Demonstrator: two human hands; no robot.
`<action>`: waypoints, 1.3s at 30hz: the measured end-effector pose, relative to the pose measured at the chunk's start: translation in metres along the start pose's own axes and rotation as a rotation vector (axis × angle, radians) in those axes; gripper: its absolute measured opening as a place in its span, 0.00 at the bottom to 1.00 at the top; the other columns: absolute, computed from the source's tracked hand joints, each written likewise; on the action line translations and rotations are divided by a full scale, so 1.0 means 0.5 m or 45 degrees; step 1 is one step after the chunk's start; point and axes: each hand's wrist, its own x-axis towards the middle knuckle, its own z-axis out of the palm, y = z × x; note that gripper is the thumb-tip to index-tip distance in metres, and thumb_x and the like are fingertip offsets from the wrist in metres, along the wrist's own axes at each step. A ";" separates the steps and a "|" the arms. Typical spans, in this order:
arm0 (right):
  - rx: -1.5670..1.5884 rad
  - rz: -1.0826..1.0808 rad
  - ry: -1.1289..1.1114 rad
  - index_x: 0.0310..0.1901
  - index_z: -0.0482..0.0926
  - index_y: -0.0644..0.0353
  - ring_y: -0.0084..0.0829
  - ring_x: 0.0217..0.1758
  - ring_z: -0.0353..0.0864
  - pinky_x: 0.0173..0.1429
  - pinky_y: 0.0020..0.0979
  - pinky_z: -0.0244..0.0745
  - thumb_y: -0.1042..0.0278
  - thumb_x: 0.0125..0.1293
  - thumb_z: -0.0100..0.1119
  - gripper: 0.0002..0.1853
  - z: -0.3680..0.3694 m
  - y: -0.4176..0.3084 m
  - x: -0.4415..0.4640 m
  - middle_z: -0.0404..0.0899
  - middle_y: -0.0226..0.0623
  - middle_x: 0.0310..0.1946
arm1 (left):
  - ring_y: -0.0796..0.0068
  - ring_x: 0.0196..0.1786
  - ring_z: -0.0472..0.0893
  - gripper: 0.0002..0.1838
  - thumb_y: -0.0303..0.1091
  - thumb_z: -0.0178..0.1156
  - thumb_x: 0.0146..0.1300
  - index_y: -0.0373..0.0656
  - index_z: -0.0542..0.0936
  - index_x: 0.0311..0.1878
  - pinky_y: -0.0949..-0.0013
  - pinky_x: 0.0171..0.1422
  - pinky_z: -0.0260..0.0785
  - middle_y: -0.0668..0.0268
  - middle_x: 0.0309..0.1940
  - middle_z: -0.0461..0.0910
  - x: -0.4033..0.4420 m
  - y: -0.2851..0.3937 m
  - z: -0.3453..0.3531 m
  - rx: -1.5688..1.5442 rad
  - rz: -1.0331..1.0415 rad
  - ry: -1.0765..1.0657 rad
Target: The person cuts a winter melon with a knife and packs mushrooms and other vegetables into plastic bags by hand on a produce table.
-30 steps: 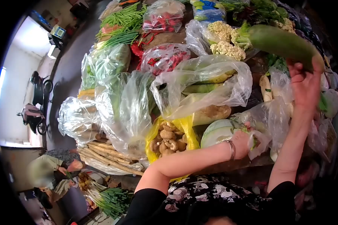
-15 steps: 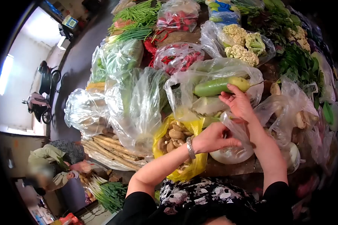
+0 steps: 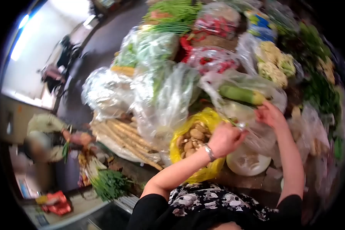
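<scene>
My left hand (image 3: 227, 139), with a bracelet on its wrist, is closed on the gathered edge of a clear plastic bag (image 3: 253, 134), right of the mushrooms (image 3: 195, 138) in a yellow bag (image 3: 176, 147). My right hand (image 3: 271, 115) has curled fingers at the same clear bag. Its index finger reaches to the pale end of a green radish (image 3: 237, 93), which lies on another open clear bag (image 3: 274, 90). Beneath my hands is a cut pale melon (image 3: 249, 163). The picture is blurred, so the fingertips are unclear.
Long brown roots (image 3: 128, 136) lie at the left beside bagged vegetables (image 3: 107, 90). Cauliflower (image 3: 274, 61) and leafy greens (image 3: 322, 90) are at the right. Another person (image 3: 46, 126) is at the lower left, near green onions (image 3: 109, 184).
The view has shifted, moving the goods rightward. My right hand has come back from the radish's middle to its end, its fingers now more curled. My left hand has closed on the bag.
</scene>
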 end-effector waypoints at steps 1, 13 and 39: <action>-0.300 -0.052 0.065 0.44 0.76 0.60 0.33 0.30 0.83 0.34 0.37 0.80 0.53 0.70 0.56 0.16 0.027 -0.015 -0.040 0.82 0.39 0.32 | 0.51 0.29 0.76 0.11 0.41 0.62 0.63 0.46 0.81 0.29 0.51 0.39 0.69 0.55 0.23 0.77 -0.005 -0.004 0.016 -0.034 0.096 0.079; -1.284 -0.875 -0.353 0.43 0.82 0.62 0.19 0.40 0.77 0.48 0.22 0.71 0.63 0.69 0.62 0.10 0.299 0.044 -0.296 0.82 0.28 0.37 | 0.59 0.36 0.80 0.06 0.35 0.59 0.57 0.43 0.78 0.33 0.53 0.46 0.67 0.61 0.29 0.79 -0.035 0.054 0.055 0.224 0.355 0.026; -0.644 -1.050 -0.422 0.58 0.76 0.62 0.24 0.49 0.80 0.57 0.28 0.74 0.66 0.68 0.63 0.20 0.289 0.084 -0.482 0.82 0.35 0.45 | 0.68 0.35 0.80 0.11 0.34 0.57 0.68 0.37 0.81 0.46 0.62 0.41 0.72 0.58 0.31 0.82 -0.136 0.156 0.215 -0.770 -0.183 0.355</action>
